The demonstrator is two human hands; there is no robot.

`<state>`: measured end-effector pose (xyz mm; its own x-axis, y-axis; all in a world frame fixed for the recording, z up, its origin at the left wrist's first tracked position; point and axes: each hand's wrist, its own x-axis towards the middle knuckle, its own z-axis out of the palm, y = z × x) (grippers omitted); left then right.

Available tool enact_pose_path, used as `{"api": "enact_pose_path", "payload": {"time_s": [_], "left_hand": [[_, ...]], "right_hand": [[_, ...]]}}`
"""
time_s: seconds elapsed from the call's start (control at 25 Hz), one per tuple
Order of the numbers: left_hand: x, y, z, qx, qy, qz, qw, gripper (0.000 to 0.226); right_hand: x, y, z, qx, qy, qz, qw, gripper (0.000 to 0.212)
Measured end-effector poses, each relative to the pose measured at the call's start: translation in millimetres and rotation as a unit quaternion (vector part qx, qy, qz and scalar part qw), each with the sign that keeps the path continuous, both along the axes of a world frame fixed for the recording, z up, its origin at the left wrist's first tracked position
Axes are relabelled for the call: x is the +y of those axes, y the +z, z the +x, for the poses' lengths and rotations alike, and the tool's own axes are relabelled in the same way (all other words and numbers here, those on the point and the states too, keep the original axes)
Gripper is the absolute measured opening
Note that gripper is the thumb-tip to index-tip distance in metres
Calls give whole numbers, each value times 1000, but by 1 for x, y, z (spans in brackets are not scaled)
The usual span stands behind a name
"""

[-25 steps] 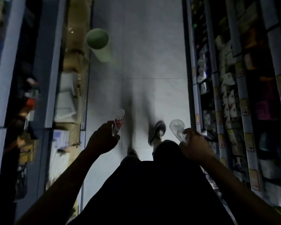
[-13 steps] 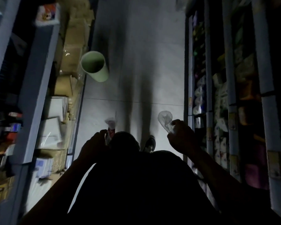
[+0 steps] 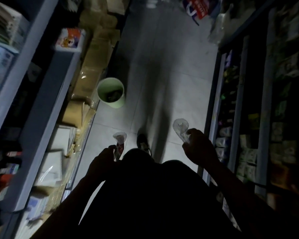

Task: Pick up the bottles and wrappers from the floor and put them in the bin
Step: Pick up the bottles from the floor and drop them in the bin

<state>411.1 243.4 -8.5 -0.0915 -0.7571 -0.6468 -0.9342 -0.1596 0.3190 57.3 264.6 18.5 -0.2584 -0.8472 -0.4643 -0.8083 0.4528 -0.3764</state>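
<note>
Left hand (image 3: 104, 158): closed around a clear bottle with a red label (image 3: 119, 142).
Right hand (image 3: 198, 149): grips a clear crumpled bottle (image 3: 180, 128).
Green bin (image 3: 111, 92): upright on the tiled floor (image 3: 179, 83), beside cardboard boxes (image 3: 91, 62), something dark inside.

green bin (image 3: 110, 92) nearer (dark contents now visible), red bag (image 3: 199, 7) appears

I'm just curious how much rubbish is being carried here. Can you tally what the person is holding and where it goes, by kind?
Clear plastic bottles: 2, the bottle with a red label in the left hand and the plain clear bottle in the right hand
Green bins: 1, the bin on the floor ahead
Total: 3
</note>
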Motion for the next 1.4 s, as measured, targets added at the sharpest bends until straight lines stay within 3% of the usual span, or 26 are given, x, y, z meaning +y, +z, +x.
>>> {"api": "enact_pose_path", "payload": {"time_s": [0.08,0.28,0.48,0.68,0.84,1.04,1.24,1.4], "left_hand": [[-51,17,-13,5,-25,26,999,56],[-189,22,-55,14,-64,-27,998,53],[-287,20,-89,19,-37,-53,998,50],[-322,14,-108,6,50,-8,999,57],[-326,9,-100,24,203,32,978,58],[-337,-6,-81,32,355,24,934,34],[-362,-76,-47,71,471,-3,879,25],[-387,-169,-20,97,520,-7,849,30]], "right_hand": [[-27,1,-9,4,-20,16,1000,49],[-86,-1,-39,-8,-81,33,996,50],[-176,-10,-65,-19,-67,59,996,52],[-306,-20,-82,-41,-18,85,995,47],[-403,-10,-60,-79,113,76,988,21],[-492,-19,2,-140,163,116,970,32],[-542,-94,92,-135,191,143,962,27],[-559,-202,150,-141,219,183,948,38]]}}
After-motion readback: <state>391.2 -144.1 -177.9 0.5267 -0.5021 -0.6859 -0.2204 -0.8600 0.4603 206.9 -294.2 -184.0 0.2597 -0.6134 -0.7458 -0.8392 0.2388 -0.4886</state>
